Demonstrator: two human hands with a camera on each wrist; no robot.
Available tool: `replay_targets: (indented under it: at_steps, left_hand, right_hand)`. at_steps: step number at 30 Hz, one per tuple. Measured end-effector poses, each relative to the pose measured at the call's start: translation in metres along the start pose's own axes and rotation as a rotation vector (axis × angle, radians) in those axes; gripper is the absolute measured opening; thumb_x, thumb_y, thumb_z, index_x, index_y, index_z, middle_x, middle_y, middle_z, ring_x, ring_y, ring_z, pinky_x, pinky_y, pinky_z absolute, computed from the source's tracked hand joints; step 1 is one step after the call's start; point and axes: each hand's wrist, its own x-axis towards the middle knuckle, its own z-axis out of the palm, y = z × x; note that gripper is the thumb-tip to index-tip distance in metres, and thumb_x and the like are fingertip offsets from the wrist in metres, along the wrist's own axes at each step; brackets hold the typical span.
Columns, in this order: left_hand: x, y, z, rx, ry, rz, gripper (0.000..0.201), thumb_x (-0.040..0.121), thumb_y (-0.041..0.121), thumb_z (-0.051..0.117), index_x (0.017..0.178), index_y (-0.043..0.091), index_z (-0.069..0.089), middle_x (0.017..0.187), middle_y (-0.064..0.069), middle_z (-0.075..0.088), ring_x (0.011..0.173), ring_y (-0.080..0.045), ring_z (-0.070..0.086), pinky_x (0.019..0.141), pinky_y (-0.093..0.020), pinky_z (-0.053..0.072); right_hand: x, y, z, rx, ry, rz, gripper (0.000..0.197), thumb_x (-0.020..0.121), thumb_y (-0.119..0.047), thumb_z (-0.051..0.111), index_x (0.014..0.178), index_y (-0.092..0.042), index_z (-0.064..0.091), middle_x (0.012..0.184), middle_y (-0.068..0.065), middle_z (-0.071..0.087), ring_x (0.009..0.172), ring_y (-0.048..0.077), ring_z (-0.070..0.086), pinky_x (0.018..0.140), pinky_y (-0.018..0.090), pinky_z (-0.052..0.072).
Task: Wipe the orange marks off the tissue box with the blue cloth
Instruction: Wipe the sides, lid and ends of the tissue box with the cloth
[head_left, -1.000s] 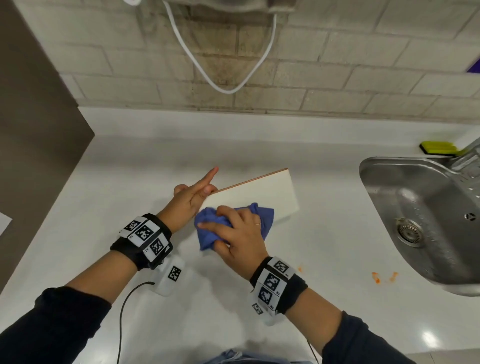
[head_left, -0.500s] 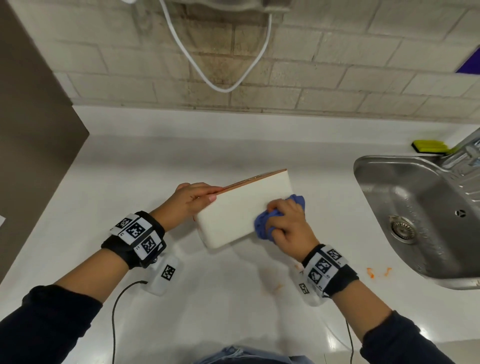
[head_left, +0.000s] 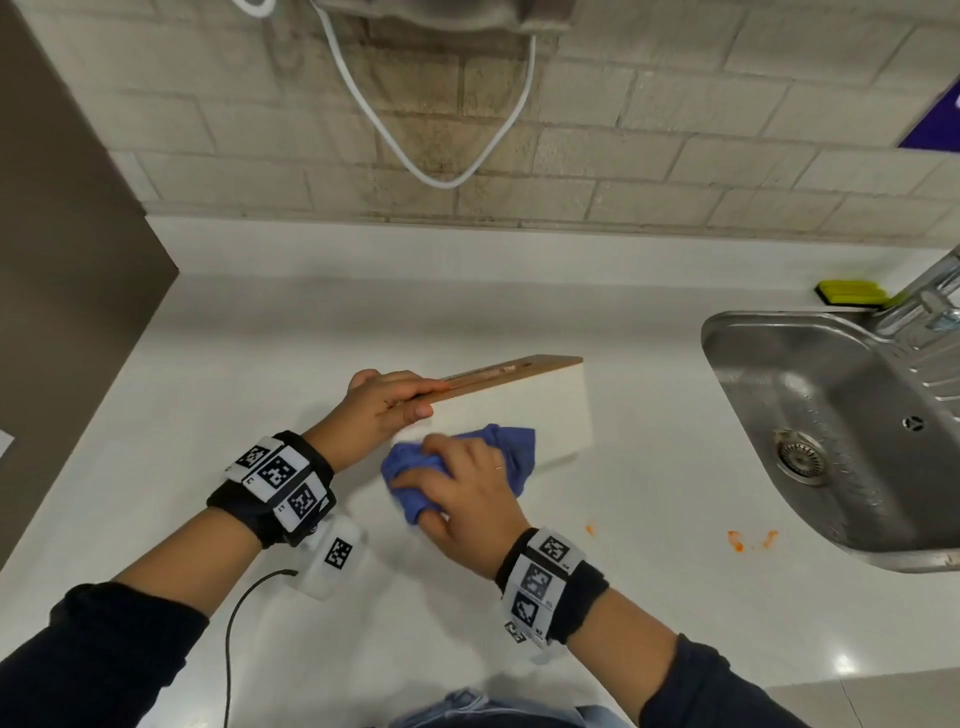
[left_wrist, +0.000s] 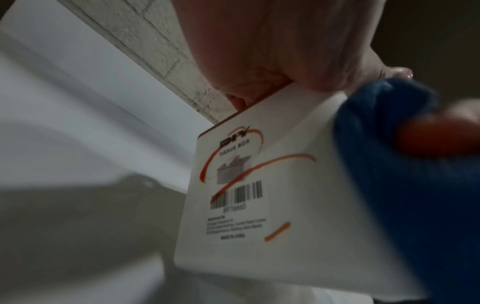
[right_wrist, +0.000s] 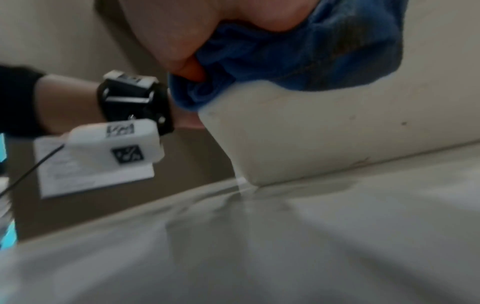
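A white tissue box (head_left: 545, 410) with a wooden lid stands on the counter, tipped toward me. My left hand (head_left: 384, 405) grips its upper left corner, fingers over the lid edge. My right hand (head_left: 462, 493) holds the bunched blue cloth (head_left: 511, 452) and presses it against the box's near face at the lower left. In the left wrist view the box's end face (left_wrist: 233, 205) carries a label with a barcode, with curved orange marks (left_wrist: 267, 166) across it, and the blue cloth (left_wrist: 415, 185) covers the adjoining face. The right wrist view has the cloth (right_wrist: 298, 57) on the box (right_wrist: 337, 133).
A steel sink (head_left: 831, 431) sits in the counter to the right, with a yellow sponge (head_left: 852, 293) behind it. Orange spots (head_left: 750, 540) lie on the counter in front of the sink. A brick wall with a hanging white cable (head_left: 431, 171) stands behind. A dark panel (head_left: 62, 260) borders the left.
My right hand has swept the cloth from the box's right end back to its lower left. The left hand kept its grip on the box's upper left corner.
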Motion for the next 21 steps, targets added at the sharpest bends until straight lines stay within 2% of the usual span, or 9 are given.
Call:
replay_targets:
  at_steps: [2, 4, 7, 9, 12, 15, 17, 19, 21]
  left_hand:
    - [-0.003, 0.005, 0.001, 0.069, -0.031, 0.002, 0.053, 0.067, 0.086, 0.027, 0.112, 0.064, 0.046, 0.107, 0.025, 0.060, 0.104, 0.003, 0.043, 0.096, -0.015, 0.014]
    - [-0.006, 0.009, 0.001, 0.138, -0.068, 0.023, 0.065, 0.065, 0.087, 0.030, 0.117, 0.053, 0.048, 0.115, 0.025, 0.056, 0.106, 0.003, 0.040, 0.097, -0.017, 0.011]
    - [-0.009, 0.011, 0.001, 0.240, -0.095, 0.060, 0.075, 0.067, 0.085, 0.031, 0.124, 0.041, 0.051, 0.127, 0.018, 0.055, 0.112, -0.005, 0.044, 0.098, -0.015, 0.008]
    - [-0.009, 0.013, 0.002, 0.283, -0.089, 0.069, 0.079, 0.067, 0.086, 0.029, 0.126, 0.038, 0.050, 0.129, 0.016, 0.055, 0.114, -0.007, 0.044, 0.099, -0.016, 0.007]
    - [-0.015, 0.018, 0.005, 0.375, -0.068, 0.099, 0.081, 0.068, 0.085, 0.026, 0.129, 0.036, 0.048, 0.129, 0.016, 0.054, 0.112, -0.008, 0.039, 0.099, -0.011, 0.000]
    - [-0.027, 0.017, 0.007, 0.474, -0.091, 0.170, 0.079, 0.072, 0.081, 0.028, 0.132, 0.032, 0.045, 0.126, 0.010, 0.056, 0.114, -0.006, 0.039, 0.101, -0.012, -0.008]
    - [-0.035, 0.016, 0.006, 0.497, -0.116, 0.179, 0.079, 0.074, 0.078, 0.031, 0.134, 0.028, 0.042, 0.125, 0.005, 0.059, 0.113, -0.002, 0.037, 0.102, -0.013, -0.008]
    - [-0.041, 0.016, 0.001, 0.503, -0.139, 0.162, 0.080, 0.073, 0.076, 0.035, 0.137, 0.027, 0.036, 0.126, 0.002, 0.060, 0.113, -0.003, 0.034, 0.103, -0.013, -0.006]
    - [-0.044, 0.013, -0.005, 0.508, -0.157, 0.136, 0.081, 0.071, 0.077, 0.036, 0.140, 0.036, 0.025, 0.127, 0.003, 0.059, 0.115, -0.006, 0.033, 0.103, -0.012, -0.006]
  right_hand:
    - [-0.013, 0.011, 0.001, -0.032, -0.157, -0.184, 0.021, 0.080, -0.023, 0.058, 0.099, -0.027, 0.062, 0.121, -0.002, 0.044, 0.093, 0.024, 0.042, 0.078, 0.038, 0.034]
    - [-0.025, 0.028, -0.008, -0.086, -0.276, -0.282, 0.017, 0.076, -0.019, 0.067, 0.092, -0.026, 0.067, 0.118, 0.001, 0.055, 0.094, 0.022, 0.042, 0.079, 0.038, 0.039]
    - [-0.041, 0.053, -0.031, -0.203, -0.299, -0.234, 0.020, 0.070, -0.012, 0.072, 0.083, -0.027, 0.069, 0.108, 0.005, 0.065, 0.093, 0.020, 0.043, 0.079, 0.035, 0.041]
    - [-0.048, 0.069, -0.050, -0.179, -0.197, -0.071, 0.015, 0.073, -0.012, 0.060, 0.075, -0.023, 0.069, 0.102, 0.008, 0.067, 0.091, 0.019, 0.044, 0.078, 0.037, 0.039]
    - [-0.057, 0.087, -0.075, -0.087, 0.023, 0.244, 0.023, 0.071, -0.015, 0.045, 0.069, -0.017, 0.068, 0.096, 0.008, 0.061, 0.087, 0.021, 0.044, 0.076, 0.042, 0.045]
    - [-0.064, 0.086, -0.094, 0.134, 0.188, 0.489, 0.025, 0.071, -0.022, 0.042, 0.075, -0.021, 0.066, 0.097, -0.004, 0.051, 0.091, 0.019, 0.051, 0.081, 0.028, 0.043]
    - [-0.067, 0.074, -0.101, 0.322, 0.277, 0.555, 0.023, 0.071, -0.021, 0.045, 0.080, -0.031, 0.064, 0.100, -0.010, 0.048, 0.096, 0.004, 0.053, 0.085, 0.016, 0.042]
    - [-0.069, 0.062, -0.105, 0.463, 0.358, 0.554, 0.023, 0.071, -0.022, 0.046, 0.082, -0.035, 0.062, 0.102, -0.006, 0.052, 0.098, 0.003, 0.054, 0.088, 0.013, 0.041]
    - [-0.070, 0.054, -0.107, 0.561, 0.413, 0.568, 0.023, 0.074, -0.015, 0.046, 0.086, -0.029, 0.059, 0.097, -0.010, 0.060, 0.097, 0.004, 0.057, 0.088, 0.013, 0.043]
